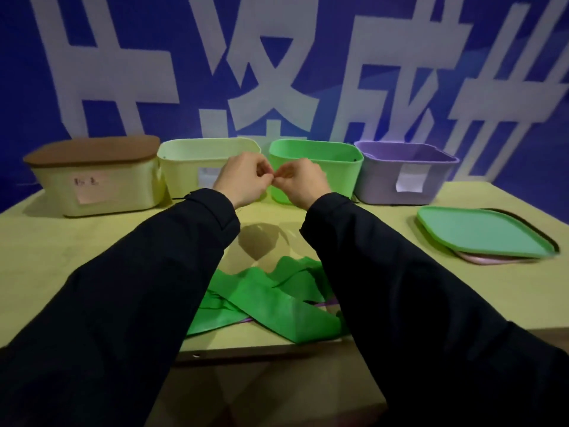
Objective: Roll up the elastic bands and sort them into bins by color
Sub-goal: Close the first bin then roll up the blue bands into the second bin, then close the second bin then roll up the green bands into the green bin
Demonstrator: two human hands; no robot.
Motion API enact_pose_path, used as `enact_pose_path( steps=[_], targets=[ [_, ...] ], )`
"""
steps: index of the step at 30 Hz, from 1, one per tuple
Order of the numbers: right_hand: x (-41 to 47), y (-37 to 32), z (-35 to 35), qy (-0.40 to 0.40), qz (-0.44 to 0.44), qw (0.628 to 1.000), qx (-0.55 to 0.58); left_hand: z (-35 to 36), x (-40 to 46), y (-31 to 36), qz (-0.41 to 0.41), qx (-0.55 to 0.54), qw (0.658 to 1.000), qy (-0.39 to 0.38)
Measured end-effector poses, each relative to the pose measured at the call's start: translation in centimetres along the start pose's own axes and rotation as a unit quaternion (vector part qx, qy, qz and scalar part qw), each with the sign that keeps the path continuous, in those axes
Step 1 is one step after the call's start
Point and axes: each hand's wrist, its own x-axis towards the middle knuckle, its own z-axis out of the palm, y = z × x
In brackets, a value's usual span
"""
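Left hand point(243, 180): raised above the worktop point(46, 257) in front of the bins, fingers curled, fingertips meeting those of the other hand; whether its grip pinches anything I cannot tell
Right hand point(300, 183): level with the left, fingers curled inward, thumb and forefinger pressed toward the left fingertips; what its grip holds, if anything, is too small to see
Sleeves: black, both forearms reaching forward from the near edge
Green elastic bands point(264, 300): loose, unrolled, heaped and crossing one another on the worktop near its front edge, between the two forearms; a purple strip point(326, 302) peeks out from under them
Bins: four in a row at the back; a pale yellow bin point(92, 186) with a brown lid point(92, 149) at far left; an open pale yellow bin point(191, 171); an open green bin point(341, 171); an open purple bin point(397, 177) at right; paper labels on the fronts, writing unreadable
Lids: a green lid point(480, 232) lies flat at right, stacked on a pinkish lid point(480, 261)
Backdrop point(308, 41): blue with large white characters
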Motion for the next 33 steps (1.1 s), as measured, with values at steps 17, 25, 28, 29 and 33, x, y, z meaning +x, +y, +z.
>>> enact_pose_path(
  steps=[17,25,28,29,33],
  targets=[
    [-10.7,18.2,-12.4,-0.031,0.251,0.933,-0.257,13.8,-1.8,15.6,0.126,-0.037,0.979,-0.157],
    [-13.7,21.0,-12.4,0.008,0.186,0.919,-0.347,16.0,-3.3,17.3,0.137,-0.044,0.973,-0.178],
    [-14.0,21.3,-12.8,0.043,0.151,0.921,-0.356,16.6,-3.5,17.1,0.132,-0.046,0.972,-0.186],
    [-13.9,21.2,-13.0,0.061,0.139,0.925,-0.348,16.9,-3.5,17.1,0.131,-0.046,0.972,-0.188],
    [-13.2,20.3,-13.6,0.156,0.053,0.934,-0.317,17.6,-3.5,17.2,0.115,-0.049,0.972,-0.198]
  ],
)
